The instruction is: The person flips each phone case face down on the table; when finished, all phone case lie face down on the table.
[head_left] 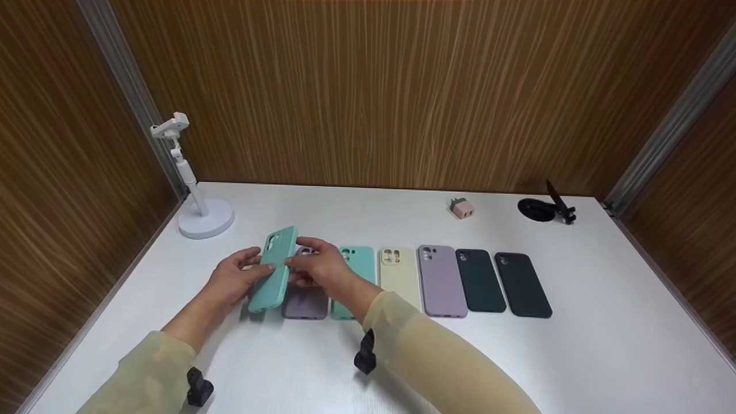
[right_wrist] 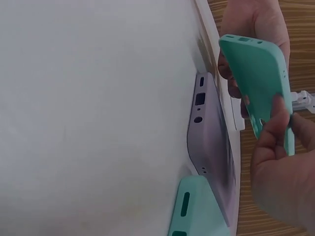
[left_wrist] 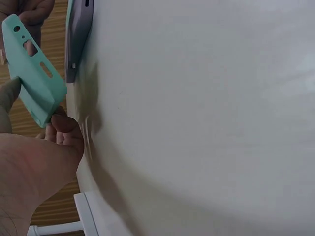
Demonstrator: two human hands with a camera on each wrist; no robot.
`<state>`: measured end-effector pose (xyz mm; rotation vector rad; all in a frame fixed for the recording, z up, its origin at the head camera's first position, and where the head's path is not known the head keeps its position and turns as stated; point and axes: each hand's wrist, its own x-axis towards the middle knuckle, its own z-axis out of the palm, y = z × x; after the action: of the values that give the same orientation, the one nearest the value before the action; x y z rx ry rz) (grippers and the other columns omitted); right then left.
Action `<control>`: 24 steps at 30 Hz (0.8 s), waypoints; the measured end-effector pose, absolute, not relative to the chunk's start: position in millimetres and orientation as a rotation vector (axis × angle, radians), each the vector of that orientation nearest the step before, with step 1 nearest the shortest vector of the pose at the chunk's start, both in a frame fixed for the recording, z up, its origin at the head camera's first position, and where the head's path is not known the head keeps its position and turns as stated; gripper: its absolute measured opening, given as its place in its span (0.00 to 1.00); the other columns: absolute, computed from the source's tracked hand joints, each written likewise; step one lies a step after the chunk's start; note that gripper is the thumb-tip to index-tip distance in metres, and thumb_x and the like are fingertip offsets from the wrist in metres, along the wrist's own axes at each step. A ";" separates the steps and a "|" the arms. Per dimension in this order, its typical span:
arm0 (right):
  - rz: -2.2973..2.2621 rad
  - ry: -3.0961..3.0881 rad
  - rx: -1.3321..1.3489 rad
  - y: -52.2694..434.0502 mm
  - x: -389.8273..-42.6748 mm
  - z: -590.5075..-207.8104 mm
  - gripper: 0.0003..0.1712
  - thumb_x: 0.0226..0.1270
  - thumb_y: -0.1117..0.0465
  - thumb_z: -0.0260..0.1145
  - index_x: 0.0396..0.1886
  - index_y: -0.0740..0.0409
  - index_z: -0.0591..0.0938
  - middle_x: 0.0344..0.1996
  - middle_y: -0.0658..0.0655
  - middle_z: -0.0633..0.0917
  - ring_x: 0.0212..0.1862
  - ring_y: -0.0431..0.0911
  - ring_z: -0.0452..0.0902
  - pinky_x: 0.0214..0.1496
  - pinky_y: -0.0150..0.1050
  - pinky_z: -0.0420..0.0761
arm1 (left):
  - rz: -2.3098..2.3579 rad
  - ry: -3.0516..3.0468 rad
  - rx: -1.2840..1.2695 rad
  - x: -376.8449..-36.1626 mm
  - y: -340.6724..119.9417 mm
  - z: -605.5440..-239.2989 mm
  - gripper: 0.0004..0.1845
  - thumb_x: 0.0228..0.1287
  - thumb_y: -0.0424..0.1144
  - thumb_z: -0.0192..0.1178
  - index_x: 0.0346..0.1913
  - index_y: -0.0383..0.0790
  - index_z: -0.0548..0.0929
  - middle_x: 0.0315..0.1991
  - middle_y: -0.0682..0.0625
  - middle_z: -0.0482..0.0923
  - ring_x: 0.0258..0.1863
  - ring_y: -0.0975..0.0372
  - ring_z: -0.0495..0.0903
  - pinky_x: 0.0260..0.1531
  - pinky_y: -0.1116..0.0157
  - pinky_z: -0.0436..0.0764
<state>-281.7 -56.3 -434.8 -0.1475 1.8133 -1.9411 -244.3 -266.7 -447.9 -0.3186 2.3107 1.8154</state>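
Teal case (head_left: 275,269) pinched on edge by left hand (head_left: 233,282) and right hand (head_left: 319,267), above purple case (head_left: 305,302); case row (head_left: 460,280) alongside, charger (head_left: 462,208) and white stand (head_left: 195,201) behind.

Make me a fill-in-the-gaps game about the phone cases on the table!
1. Both hands hold a ____ phone case above the table.
2. The two cases at the right end of the row are ____ in colour.
3. The white stand is in the back ____ corner.
4. The case beside the yellow case, on its right, is ____.

Missing words: mint green; dark; left; purple
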 end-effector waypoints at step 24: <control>-1.812 1.974 -0.380 -57.1 -282.6 -442.4 0.46 0.66 0.63 0.79 0.80 0.49 0.69 0.59 0.50 0.87 0.56 0.44 0.86 0.59 0.43 0.85 | 1.712 2.448 -0.302 -243.3 -279.8 -442.2 0.45 0.73 0.49 0.70 0.84 0.41 0.60 0.80 0.40 0.62 0.72 0.48 0.67 0.71 0.51 0.67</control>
<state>-282.6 -57.1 -442.4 -0.3804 1.9737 -1.8122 -243.3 -279.8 -442.2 -0.3022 2.4485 1.7123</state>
